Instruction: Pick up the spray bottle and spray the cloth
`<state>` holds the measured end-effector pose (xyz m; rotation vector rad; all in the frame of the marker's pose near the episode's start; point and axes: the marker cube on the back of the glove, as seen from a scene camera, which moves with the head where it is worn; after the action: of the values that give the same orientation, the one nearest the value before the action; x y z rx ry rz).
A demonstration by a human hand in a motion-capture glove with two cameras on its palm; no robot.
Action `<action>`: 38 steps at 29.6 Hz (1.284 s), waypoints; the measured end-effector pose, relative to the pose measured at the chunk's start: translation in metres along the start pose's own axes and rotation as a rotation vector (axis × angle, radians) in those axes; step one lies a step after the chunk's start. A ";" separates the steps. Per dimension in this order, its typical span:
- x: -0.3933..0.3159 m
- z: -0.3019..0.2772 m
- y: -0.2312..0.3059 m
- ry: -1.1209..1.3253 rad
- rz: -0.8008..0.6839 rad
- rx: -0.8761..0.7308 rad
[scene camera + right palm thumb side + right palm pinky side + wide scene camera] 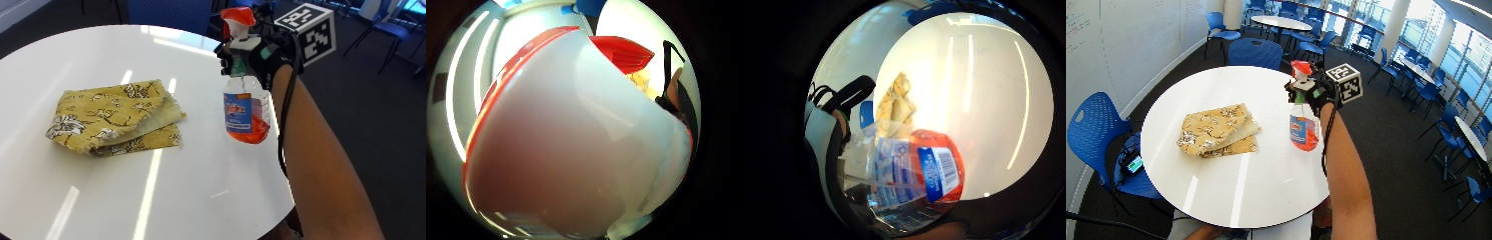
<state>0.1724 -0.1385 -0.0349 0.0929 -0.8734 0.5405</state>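
My gloved right hand (pixel 259 57) grips the neck of a clear spray bottle (pixel 245 107) with orange liquid, a blue label and a red trigger head (pixel 237 16). The bottle hangs in the air above the right side of the round white table (pixel 200 190), tilted a little. A folded yellow patterned cloth (pixel 113 119) lies flat on the table to the bottle's left, apart from it. In the little finger side palm view the bottle (pixel 921 172) is close and the cloth (pixel 896 105) lies beyond it. The bottle's white and red head (pixel 576 140) fills the thumb side palm view.
The table's right edge (pixel 283 165) runs just under the bottle. Blue chairs (pixel 1256 52) stand around the table, one (pixel 1092 135) at its left side. Another round table (pixel 1282 21) stands further back on the dark carpet.
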 end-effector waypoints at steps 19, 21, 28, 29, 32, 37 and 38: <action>-0.029 0.042 -0.024 0.555 0.127 -0.430; -0.026 0.045 -0.025 0.610 0.163 -0.472; -0.028 0.057 -0.027 0.744 0.239 -0.613; -0.028 0.060 -0.027 0.771 0.250 -0.625; -0.028 0.070 -0.025 0.864 0.296 -0.656; -0.026 0.089 -0.021 1.010 0.364 -0.716; -0.026 0.092 -0.020 1.030 0.370 -0.728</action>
<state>0.1041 -0.1937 0.0077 -0.9541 -0.0192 0.4914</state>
